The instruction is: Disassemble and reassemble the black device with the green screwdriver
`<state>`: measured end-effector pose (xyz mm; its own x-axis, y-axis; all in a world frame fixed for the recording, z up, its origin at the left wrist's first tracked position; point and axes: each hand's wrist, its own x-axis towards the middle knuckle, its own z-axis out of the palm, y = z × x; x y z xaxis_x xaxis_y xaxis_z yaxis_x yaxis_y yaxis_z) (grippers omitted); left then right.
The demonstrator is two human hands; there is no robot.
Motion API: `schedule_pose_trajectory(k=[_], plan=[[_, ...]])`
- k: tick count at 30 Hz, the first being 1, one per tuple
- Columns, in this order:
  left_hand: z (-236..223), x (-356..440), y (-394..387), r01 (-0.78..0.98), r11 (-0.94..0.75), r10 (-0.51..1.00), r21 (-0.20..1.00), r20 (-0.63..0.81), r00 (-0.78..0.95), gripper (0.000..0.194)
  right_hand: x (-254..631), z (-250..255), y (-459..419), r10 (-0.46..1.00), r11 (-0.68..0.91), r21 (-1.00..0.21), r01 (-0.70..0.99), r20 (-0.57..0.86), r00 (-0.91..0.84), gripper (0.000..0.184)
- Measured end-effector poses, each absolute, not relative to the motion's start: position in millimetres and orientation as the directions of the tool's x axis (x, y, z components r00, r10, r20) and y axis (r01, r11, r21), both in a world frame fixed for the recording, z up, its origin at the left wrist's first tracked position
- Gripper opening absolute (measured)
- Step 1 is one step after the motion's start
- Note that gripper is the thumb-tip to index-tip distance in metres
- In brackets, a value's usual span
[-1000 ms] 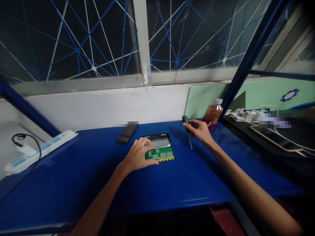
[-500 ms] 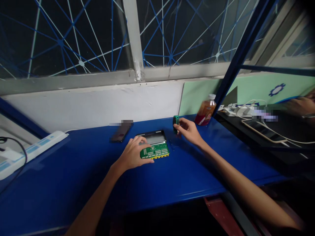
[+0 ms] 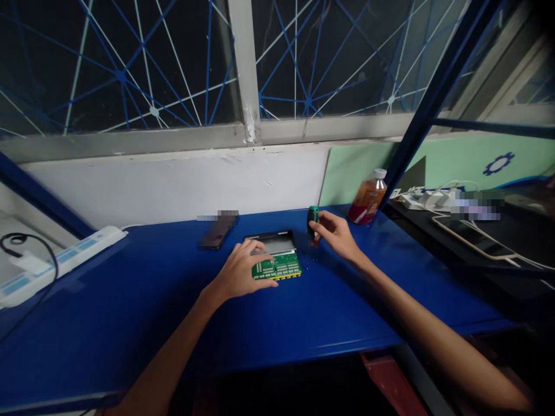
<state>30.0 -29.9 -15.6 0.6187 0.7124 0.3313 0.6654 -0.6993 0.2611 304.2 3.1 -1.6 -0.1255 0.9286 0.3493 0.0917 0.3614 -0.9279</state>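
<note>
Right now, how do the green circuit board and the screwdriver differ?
The circuit board is flat and broad, while the screwdriver is slim, with a rounded handle. The circuit board is mostly green with yellow along its near edge; the screwdriver's handle is green and black. The screwdriver stands roughly upright in the right hand, whereas the left hand grips the circuit board's left end. Both show some green.

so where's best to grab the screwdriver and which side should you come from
I'd take the screwdriver by its thick handle, probably from the right, as the right hand does. The handle is uppermost and nearly upright, so thumb and fingers can close across it. The left hand and green circuit board are off to its left.
</note>
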Motion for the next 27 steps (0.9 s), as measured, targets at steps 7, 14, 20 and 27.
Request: schedule_pose_trajectory(k=[7, 14, 20, 27], plan=[[-21, 56, -41, 0.497, -0.742, 0.671, 0.450, 0.512, 0.536, 0.028, 292, 5, -5, 0.943, 0.292, -0.942, -0.168, 0.313, -0.116, 0.027], [-24, 69, -48, 0.489, -0.710, 0.704, 0.507, 0.498, 0.505, 0.028, 282, 6, -15, 0.939, 0.297, -0.922, -0.249, 0.330, -0.100, 0.023], [-23, 69, -47, 0.477, -0.705, 0.709, 0.525, 0.513, 0.484, 0.023, 279, 7, -18, 0.933, 0.312, -0.919, -0.240, 0.343, -0.104, 0.022], [-27, 68, -45, 0.465, -0.735, 0.678, 0.493, 0.541, 0.498, 0.014, 279, 7, -18, 0.931, 0.315, -0.911, -0.267, 0.351, -0.101, 0.022]])
